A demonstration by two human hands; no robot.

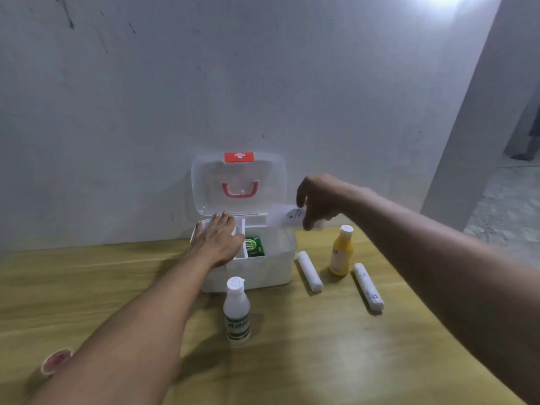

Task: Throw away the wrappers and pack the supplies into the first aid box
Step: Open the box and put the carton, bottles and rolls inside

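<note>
Two bottles (white, yellow), two rolls, one open box. Left hand flat, fingers spread; right hand pinching packet. Wooden table, grey wall.

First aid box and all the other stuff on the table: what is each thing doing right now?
White plastic first aid box: lid open.
Green packet: inside the box.
White paper packet: held over the box by right hand.
Left hand: flat on the inner tray.
White bottle: upright, capped.
Yellow bottle: upright, capped.
Two white rolls: lying on the table.
</note>
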